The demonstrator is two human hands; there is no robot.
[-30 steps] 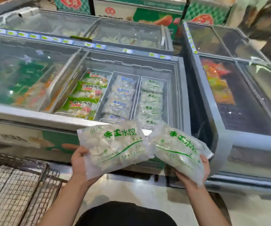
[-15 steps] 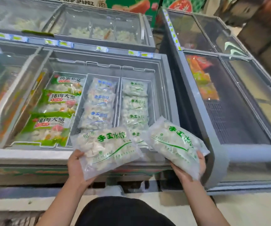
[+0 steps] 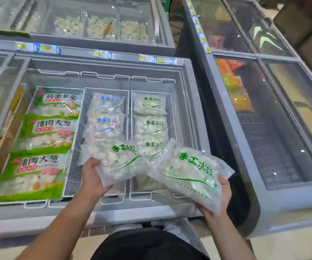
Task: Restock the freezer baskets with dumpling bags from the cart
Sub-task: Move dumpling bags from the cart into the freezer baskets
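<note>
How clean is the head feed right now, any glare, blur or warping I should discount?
Head view: wide-angle warp bows the open freezer's rim and the right freezer; bright reflections streak the right freezer's glass lid; the far bins behind glass look hazy. Green print on the left bag and right bag reads sharp; left hand and right hand are evenly lit.

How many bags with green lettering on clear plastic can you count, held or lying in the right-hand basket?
5. One in the left hand, one in the right hand, and three in the right-hand basket: far, middle, near. The held bags may hide more.
</note>
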